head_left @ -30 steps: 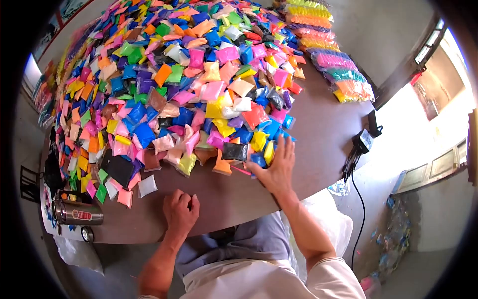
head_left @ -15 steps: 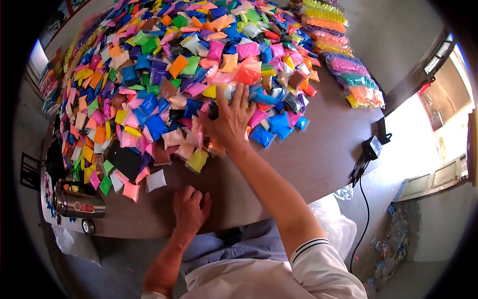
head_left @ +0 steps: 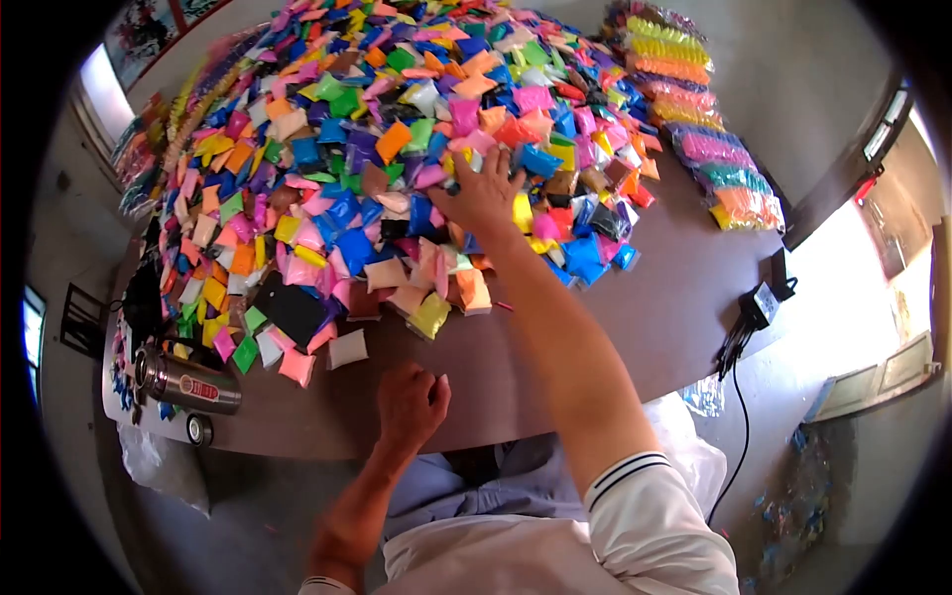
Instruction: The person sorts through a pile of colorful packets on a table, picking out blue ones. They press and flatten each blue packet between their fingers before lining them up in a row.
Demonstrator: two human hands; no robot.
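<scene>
A large heap of small, soft, colourful packets covers much of the table. My right hand reaches over the front of this heap, palm down and fingers spread, resting on or just above packets. Around its fingertips lie a red packet and a blue packet. A peach packet and a yellow one lie at the heap's front edge, left of my right forearm. My left hand is closed in a fist near the table's front edge, its inside hidden. The nearest packet to it is white.
A black flat object lies on the heap's front left. A steel flask lies on its side, near a round lid. Bagged strips of packets line the back right. A black adapter with cable sits at the right edge.
The whole view has shifted, so the table appears further right and slightly higher. My right hand has moved a little farther into the heap, fingers still spread. My left hand stays closed near the edge.
</scene>
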